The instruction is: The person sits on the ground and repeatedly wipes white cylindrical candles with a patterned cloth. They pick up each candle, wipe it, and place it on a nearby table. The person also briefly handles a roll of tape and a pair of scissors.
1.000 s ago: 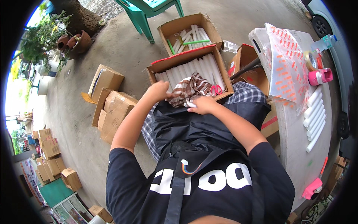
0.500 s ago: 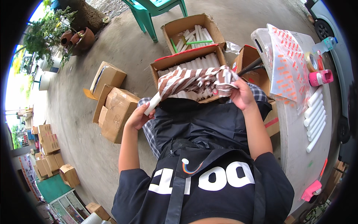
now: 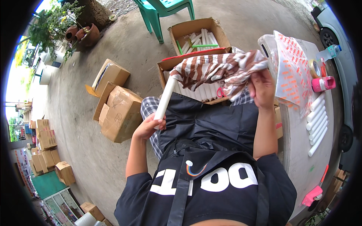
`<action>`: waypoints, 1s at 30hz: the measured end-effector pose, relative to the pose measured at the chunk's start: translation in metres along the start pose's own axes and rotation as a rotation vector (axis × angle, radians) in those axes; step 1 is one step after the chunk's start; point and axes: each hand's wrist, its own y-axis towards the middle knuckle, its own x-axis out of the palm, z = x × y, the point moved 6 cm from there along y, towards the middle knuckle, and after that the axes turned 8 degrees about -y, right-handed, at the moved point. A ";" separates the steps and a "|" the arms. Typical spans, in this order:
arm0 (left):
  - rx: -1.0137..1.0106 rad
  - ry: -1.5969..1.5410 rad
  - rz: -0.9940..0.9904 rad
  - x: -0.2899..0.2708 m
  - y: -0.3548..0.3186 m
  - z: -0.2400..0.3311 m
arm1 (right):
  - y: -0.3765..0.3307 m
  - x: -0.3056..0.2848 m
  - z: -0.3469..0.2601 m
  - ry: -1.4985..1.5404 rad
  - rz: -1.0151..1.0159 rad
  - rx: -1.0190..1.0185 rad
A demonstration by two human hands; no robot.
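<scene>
Over your lap, the open cardboard box (image 3: 166,71) holds white tubes — above it your right hand (image 3: 261,87) is closed on a brown-striped cloth (image 3: 218,69), stretched wide. Your left hand (image 3: 148,127) grips one white tube (image 3: 164,100), its top under the cloth. You seem mid-wrap or wiping; next, draw cloth round the tube.

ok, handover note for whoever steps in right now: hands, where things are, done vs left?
Left hand: grips the lower end of a white roll.
Right hand: holds up a brown-and-white striped cloth, draped over the roll's top.
Open cardboard box of white rolls lies in front of the knees; five loose rolls lie on the table at right.
Done: one roll out of the box.
Left: cloth not yet wrapped around the roll.
</scene>
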 end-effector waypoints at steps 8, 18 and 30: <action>-0.010 0.542 0.296 -0.024 -0.025 0.018 | 0.014 -0.035 -0.040 0.206 0.197 -0.295; 0.481 1.007 0.353 0.097 0.028 0.036 | -0.031 0.111 0.115 0.325 -0.219 0.319; -0.062 -0.179 -0.301 0.118 0.040 -0.037 | 0.016 0.105 0.099 0.858 -0.147 0.432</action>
